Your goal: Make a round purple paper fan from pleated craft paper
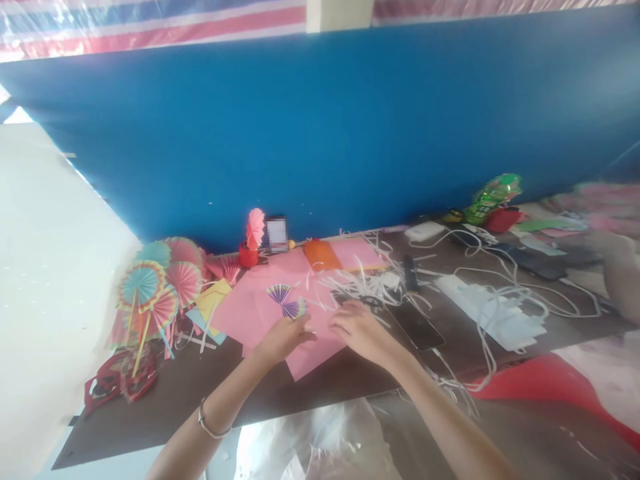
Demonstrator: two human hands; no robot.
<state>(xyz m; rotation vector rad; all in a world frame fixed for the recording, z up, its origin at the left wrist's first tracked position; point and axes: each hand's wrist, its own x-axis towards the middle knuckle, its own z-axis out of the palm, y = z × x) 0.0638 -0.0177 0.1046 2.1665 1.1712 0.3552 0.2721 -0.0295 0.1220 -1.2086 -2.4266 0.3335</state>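
Pink paper sheets point(253, 300) are spread over the dark table below my hands. My left hand point(286, 339) is closed at the lower edge of a purple, pleated paper fan point(294, 308) with a multicoloured rim; its fingertips are partly hidden. A second purple pleated section point(279, 293) spreads up and left, so the two look like a bow tie. My right hand point(361, 331) is a short way to the right, above the pink paper, its fingers curled together. Anything between those fingertips is too small or blurred to make out.
Finished paper rosettes point(143, 287) crowd the left end. White paper strips point(367, 285) lie beyond my right hand, with a black phone point(417, 323) beside them. Further right are a white power strip point(487, 312), tangled cables and another person's arm point(620, 277). A blue panel point(320, 133) stands behind.
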